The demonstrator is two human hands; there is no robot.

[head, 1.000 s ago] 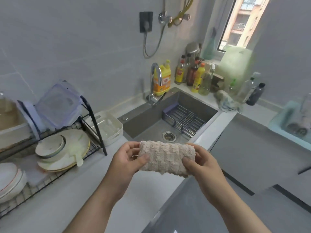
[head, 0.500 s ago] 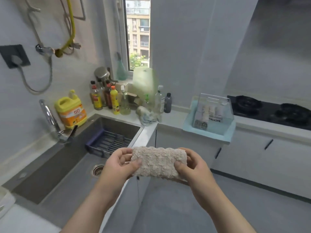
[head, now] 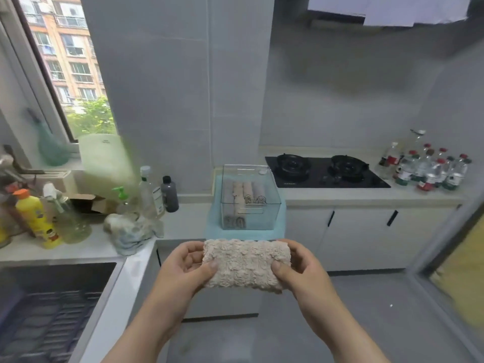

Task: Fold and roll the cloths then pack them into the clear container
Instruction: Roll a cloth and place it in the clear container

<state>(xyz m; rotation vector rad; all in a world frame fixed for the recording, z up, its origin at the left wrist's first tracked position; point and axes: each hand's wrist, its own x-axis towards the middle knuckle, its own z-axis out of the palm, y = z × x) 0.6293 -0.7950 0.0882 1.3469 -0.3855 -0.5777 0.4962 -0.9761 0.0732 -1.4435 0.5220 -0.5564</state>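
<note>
Beige rolled cloth point(head: 246, 265) held up between both grips.
Its ends are grasped by the left grip point(head: 183, 271) and the right grip point(head: 301, 269), in the air before the clear container point(head: 264, 218).

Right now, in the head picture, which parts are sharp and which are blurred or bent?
Head view: the rolled cloth, the left hand, the right hand and the clear container are fairly sharp in the middle; the yellow bottle and the left edge are smeared; the window frame leans from wide-lens distortion.
</note>
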